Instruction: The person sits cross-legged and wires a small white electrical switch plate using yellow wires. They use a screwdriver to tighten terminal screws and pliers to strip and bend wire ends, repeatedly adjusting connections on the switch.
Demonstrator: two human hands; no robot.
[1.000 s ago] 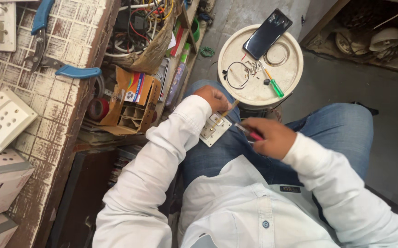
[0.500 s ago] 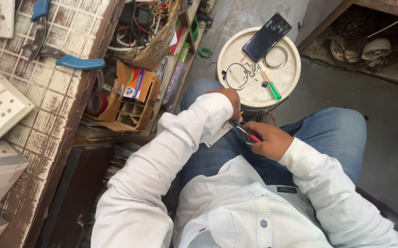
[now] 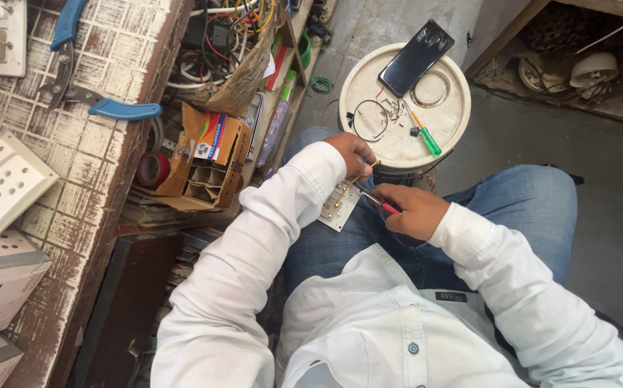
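Single head camera, looking steeply down from above, close on lap, workbench at left edge.

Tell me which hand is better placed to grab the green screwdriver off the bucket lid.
Left, probably: the left hand sits beside the lid, though holding the plate; the right hand grips a red-handled tool.

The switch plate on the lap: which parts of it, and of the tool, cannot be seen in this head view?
- Switch plate: upper edge hidden under the left hand.
- Red-handled tool: handle buried in the right hand; tip too small to identify.
- Plate terminals: too small to count.
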